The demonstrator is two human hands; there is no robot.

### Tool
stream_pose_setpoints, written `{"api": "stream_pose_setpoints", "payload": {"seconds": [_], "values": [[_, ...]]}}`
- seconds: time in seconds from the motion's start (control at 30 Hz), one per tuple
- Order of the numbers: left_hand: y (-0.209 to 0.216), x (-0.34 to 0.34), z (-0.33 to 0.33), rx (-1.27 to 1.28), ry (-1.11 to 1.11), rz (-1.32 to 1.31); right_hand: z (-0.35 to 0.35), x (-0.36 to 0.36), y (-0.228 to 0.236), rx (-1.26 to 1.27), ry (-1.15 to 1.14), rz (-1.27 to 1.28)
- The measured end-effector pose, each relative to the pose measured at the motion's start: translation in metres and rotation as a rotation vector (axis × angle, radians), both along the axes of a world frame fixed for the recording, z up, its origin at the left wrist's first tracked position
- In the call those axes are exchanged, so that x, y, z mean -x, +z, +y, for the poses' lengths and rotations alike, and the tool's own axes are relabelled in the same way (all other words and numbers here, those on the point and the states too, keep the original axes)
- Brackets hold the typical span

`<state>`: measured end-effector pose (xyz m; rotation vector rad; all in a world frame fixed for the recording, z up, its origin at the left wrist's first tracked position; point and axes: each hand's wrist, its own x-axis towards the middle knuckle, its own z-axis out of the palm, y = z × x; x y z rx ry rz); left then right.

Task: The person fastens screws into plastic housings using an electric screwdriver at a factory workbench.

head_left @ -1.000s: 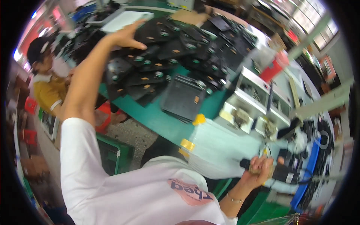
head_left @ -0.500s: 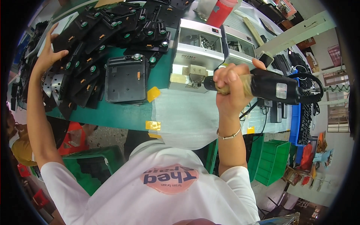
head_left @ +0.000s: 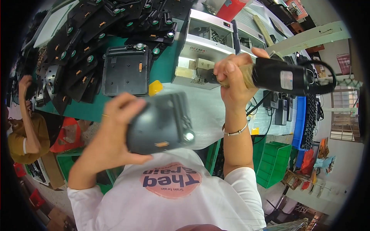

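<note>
Pinched black plastic panel [head_left: 156,125] by its edges with left fingers [head_left: 129,107], curled right fingers [head_left: 231,68] around electric screwdriver [head_left: 275,77] near screw feeder [head_left: 206,53], and likely needed its tip square.

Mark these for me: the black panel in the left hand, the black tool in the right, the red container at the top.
Black panel [head_left: 158,123], head view: broad face.
Black tool [head_left: 269,74], head view: thick body.
Red container [head_left: 231,10], head view: side wall.
</note>
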<state>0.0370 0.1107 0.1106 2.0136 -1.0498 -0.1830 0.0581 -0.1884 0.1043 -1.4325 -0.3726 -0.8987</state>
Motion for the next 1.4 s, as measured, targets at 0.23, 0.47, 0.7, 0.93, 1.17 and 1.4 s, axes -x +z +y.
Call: {"api": "stream_pose_setpoints", "payload": {"seconds": [0.23, 0.47, 0.7, 0.93, 1.17, 1.4], "values": [[-0.076, 0.024, -0.064, -0.098, 0.017, 0.084, 0.019, -0.022, 0.014, 0.193, -0.099, 0.279], [-0.087, 0.019, -0.067, -0.166, 0.098, -0.044, 0.004, 0.014, 0.011, -0.104, -0.008, 0.128], [-0.087, 0.021, -0.073, -0.133, 0.065, -0.16, 0.003, 0.011, -0.001, -0.138, 0.02, -0.126], [-0.091, 0.021, -0.083, -0.068, 0.03, -0.212, 0.003, 0.003, -0.008, -0.024, -0.031, -0.063], [-0.098, 0.02, -0.081, -0.033, 0.028, -0.201, 0.006, 0.002, -0.005, 0.117, -0.042, 0.047], [-0.101, 0.021, -0.082, -0.002, 0.032, -0.227, 0.009, -0.02, 0.011, 0.0, -0.023, 0.298]]}}
